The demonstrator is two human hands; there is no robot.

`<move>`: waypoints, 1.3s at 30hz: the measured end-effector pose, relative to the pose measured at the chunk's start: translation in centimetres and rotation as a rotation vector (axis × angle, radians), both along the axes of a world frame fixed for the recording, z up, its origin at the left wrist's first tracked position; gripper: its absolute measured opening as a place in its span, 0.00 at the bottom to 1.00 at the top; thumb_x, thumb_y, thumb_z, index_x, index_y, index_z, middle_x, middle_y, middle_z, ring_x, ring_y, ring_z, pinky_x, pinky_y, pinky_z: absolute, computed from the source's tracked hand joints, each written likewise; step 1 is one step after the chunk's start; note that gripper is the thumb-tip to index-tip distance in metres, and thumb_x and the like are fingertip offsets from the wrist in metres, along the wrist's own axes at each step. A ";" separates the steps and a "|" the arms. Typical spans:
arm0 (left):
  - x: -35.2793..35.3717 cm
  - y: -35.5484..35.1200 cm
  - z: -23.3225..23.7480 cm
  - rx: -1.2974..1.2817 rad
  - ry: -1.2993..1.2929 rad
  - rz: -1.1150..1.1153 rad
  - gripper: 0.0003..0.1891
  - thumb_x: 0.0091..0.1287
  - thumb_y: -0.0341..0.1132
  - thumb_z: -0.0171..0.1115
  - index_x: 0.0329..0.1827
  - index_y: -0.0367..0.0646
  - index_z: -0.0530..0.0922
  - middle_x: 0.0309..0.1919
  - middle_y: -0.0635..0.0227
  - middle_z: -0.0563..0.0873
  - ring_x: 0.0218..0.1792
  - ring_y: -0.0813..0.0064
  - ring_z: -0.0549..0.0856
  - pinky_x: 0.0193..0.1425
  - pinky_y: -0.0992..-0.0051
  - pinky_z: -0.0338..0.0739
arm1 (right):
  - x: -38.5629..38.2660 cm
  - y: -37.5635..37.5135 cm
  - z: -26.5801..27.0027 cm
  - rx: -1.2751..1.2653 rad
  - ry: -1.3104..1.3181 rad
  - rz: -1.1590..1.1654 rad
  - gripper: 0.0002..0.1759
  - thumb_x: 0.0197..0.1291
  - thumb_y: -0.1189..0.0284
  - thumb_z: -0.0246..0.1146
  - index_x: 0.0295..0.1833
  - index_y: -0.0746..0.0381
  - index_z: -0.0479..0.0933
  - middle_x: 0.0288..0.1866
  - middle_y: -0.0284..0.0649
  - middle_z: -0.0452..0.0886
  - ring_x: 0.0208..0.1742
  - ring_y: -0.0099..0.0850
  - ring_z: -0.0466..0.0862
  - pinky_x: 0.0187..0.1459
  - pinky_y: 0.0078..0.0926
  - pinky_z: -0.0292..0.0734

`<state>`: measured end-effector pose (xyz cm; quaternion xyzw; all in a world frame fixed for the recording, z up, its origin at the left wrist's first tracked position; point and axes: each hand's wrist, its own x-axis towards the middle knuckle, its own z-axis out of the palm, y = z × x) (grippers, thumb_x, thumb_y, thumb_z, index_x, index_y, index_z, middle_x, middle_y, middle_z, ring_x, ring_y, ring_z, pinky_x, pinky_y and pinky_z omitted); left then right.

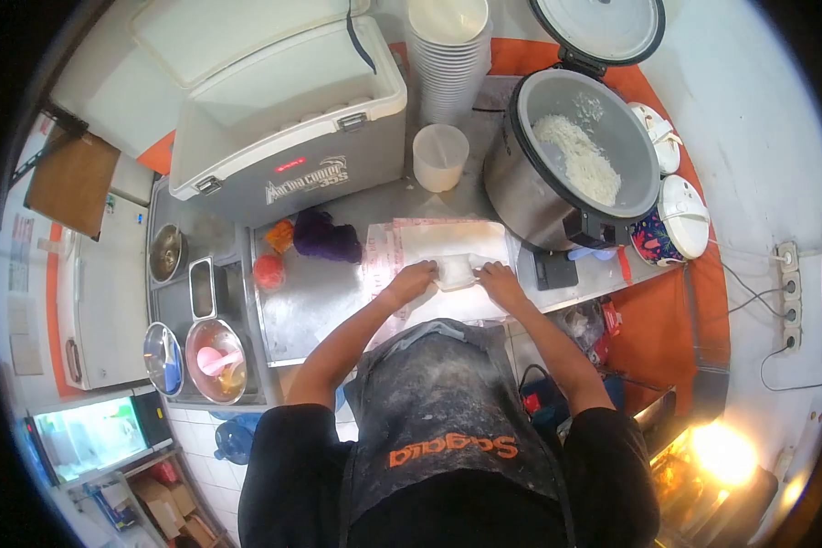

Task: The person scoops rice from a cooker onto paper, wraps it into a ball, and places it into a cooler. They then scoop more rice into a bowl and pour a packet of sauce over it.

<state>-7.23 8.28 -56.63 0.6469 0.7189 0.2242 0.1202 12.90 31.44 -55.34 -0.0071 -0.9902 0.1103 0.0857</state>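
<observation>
A small white packet (456,271) is held between both hands over the metal counter; what it contains is hard to make out. My left hand (413,281) is closed on its left edge, and my right hand (497,283) grips the right edge. Beneath them lie pale printed wrapping sheets (385,258). To the upper right stands a large rice cooker (530,173), lid raised, with white rice (583,163) inside. Just right of my right hand is a dark flat device (554,270). A white plastic tub (440,157) stands behind the sheets.
A grey cooler box (338,137) stands open at the back left, beside stacked white tubs (449,64). A purple cloth (327,237) and a red ball-shaped item (268,271) lie left. Metal bowls (216,361) sit further left. A bright lamp (723,454) glows lower right.
</observation>
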 end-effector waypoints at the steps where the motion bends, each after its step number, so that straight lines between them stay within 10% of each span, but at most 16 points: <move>1: -0.3 0.2 0.1 -0.012 -0.045 0.011 0.12 0.63 0.33 0.66 0.46 0.39 0.86 0.46 0.54 0.86 0.50 0.52 0.86 0.56 0.57 0.81 | -0.6 0.5 0.1 -0.105 -0.131 -0.020 0.20 0.67 0.62 0.66 0.61 0.57 0.83 0.52 0.42 0.83 0.54 0.41 0.82 0.53 0.44 0.78; 7: -1.2 1.9 0.6 -0.065 -0.583 0.235 0.07 0.62 0.30 0.68 0.39 0.39 0.91 0.36 0.54 0.92 0.40 0.56 0.91 0.52 0.62 0.83 | -3.3 3.8 -0.5 -0.645 -0.403 -0.012 0.16 0.73 0.65 0.62 0.51 0.68 0.84 0.50 0.53 0.88 0.54 0.51 0.86 0.57 0.42 0.79; 12: -0.3 1.9 0.2 -0.101 -0.423 0.352 0.09 0.63 0.31 0.62 0.35 0.39 0.90 0.38 0.54 0.92 0.46 0.51 0.90 0.56 0.55 0.82 | -4.6 3.5 -2.3 -0.602 -0.387 0.000 0.17 0.73 0.63 0.63 0.51 0.66 0.85 0.52 0.54 0.87 0.54 0.52 0.86 0.57 0.44 0.79; 20: 2.6 3.6 0.7 -0.243 -0.211 0.740 0.22 0.58 0.30 0.70 0.57 0.36 0.78 0.44 0.42 0.88 0.48 0.44 0.88 0.57 0.53 0.82 | -4.9 2.7 2.7 -0.705 -0.379 -0.206 0.20 0.62 0.62 0.73 0.54 0.62 0.82 0.55 0.49 0.87 0.53 0.48 0.88 0.56 0.41 0.80; 25: 4.6 5.2 1.2 -0.304 -0.011 0.759 0.08 0.62 0.35 0.63 0.33 0.41 0.87 0.32 0.52 0.88 0.47 0.48 0.87 0.51 0.54 0.82 | -4.3 3.2 2.1 -0.509 -0.309 -0.084 0.18 0.61 0.62 0.74 0.51 0.62 0.85 0.56 0.50 0.87 0.54 0.48 0.87 0.55 0.41 0.80; 31: 6.2 3.4 5.1 -0.168 0.138 0.702 0.04 0.59 0.27 0.66 0.33 0.40 0.87 0.53 0.55 0.85 0.52 0.53 0.83 0.53 0.59 0.79 | -5.0 5.0 3.8 -0.755 -0.367 -0.005 0.14 0.64 0.63 0.73 0.48 0.62 0.86 0.49 0.44 0.88 0.54 0.43 0.87 0.55 0.35 0.80; 35: 8.8 2.9 9.5 0.357 -0.451 0.789 0.05 0.63 0.24 0.68 0.41 0.37 0.88 0.56 0.60 0.87 0.55 0.54 0.84 0.62 0.61 0.78 | -5.3 6.4 3.6 -1.638 -0.395 0.136 0.14 0.74 0.61 0.66 0.53 0.61 0.84 0.56 0.38 0.87 0.56 0.33 0.87 0.58 0.35 0.81; 36: 9.7 3.4 11.9 0.355 -0.451 0.783 0.05 0.63 0.24 0.68 0.41 0.37 0.88 0.56 0.60 0.87 0.55 0.54 0.84 0.62 0.61 0.78 | -5.3 6.2 3.3 -2.104 -0.384 0.102 0.15 0.77 0.60 0.63 0.56 0.61 0.83 0.58 0.37 0.87 0.58 0.31 0.87 0.61 0.35 0.81; 39: 11.4 4.9 17.8 0.509 -0.274 0.792 0.05 0.63 0.24 0.69 0.41 0.37 0.85 0.46 0.61 0.88 0.49 0.55 0.85 0.54 0.62 0.78 | -5.5 1.8 13.1 -2.476 -0.261 -0.225 0.14 0.74 0.59 0.66 0.57 0.54 0.80 0.52 0.30 0.86 0.54 0.27 0.87 0.60 0.33 0.84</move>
